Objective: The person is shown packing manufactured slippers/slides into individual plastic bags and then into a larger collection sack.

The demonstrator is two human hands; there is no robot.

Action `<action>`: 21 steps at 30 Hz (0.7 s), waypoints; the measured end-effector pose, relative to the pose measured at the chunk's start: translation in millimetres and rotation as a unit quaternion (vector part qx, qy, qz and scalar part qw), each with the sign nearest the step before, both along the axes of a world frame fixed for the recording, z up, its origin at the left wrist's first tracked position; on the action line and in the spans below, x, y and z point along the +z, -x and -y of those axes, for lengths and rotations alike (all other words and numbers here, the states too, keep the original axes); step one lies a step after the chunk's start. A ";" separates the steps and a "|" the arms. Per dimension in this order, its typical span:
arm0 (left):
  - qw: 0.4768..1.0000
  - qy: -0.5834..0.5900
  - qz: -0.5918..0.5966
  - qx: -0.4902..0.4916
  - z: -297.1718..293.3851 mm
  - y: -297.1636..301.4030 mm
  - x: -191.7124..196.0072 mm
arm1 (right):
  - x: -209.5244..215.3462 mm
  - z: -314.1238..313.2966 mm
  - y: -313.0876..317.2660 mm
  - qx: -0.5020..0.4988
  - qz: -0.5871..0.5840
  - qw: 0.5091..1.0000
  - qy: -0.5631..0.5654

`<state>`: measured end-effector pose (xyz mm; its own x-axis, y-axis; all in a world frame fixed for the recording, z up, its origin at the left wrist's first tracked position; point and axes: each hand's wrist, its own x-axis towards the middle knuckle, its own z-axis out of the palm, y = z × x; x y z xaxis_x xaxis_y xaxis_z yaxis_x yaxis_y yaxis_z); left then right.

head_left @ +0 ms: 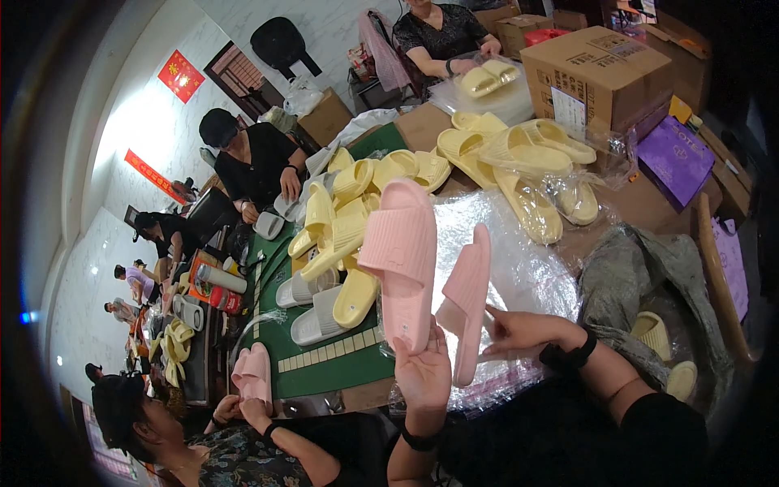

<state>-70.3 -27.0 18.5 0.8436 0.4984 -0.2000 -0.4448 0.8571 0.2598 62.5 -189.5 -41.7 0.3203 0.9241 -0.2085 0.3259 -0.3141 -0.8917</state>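
Observation:
My left hand (pixel 423 377) grips a pink slide slipper (pixel 398 243) by its heel end and holds it upright, toe up, with the ribbed strap facing me. Close to its right a second pink slipper (pixel 466 300) stands on edge, seen from the side. My right hand (pixel 526 331) is closed at that slipper's sole side; some fingertips are hidden behind it. Under both slippers lies a pile of shiny clear plastic bags (pixel 527 280). Just beyond my left hand, yellow slippers (pixel 349 235) are heaped on the table, with grey slippers (pixel 318 323) beside them.
More yellow slippers (pixel 527 154) lie at the far right near a cardboard box (pixel 596 77). A purple bag (pixel 675 161) and grey cloth (pixel 633 276) are on the right. At left, a co-worker's hands (pixel 243 410) hold pink slippers (pixel 252 373) by the green mat (pixel 324 369). Other people work farther off.

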 end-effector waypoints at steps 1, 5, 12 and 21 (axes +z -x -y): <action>0.995 -0.030 -0.099 -0.010 2.4 2.5 -6.0 | -0.9 1.6 -2.8 -0.029 -0.154 0.988 0.005; 0.975 -0.040 -0.210 -0.059 9.0 14.5 -40.2 | -0.4 -0.6 5.1 -0.082 -0.125 0.972 -0.180; 0.990 0.069 -0.119 -0.016 17.5 22.9 -50.8 | -3.1 -2.7 13.8 -0.179 -0.195 0.949 -0.174; 0.985 -0.126 -0.115 -0.021 42.3 26.6 -27.4 | 23.6 -4.5 28.3 -0.316 -0.012 0.921 -0.229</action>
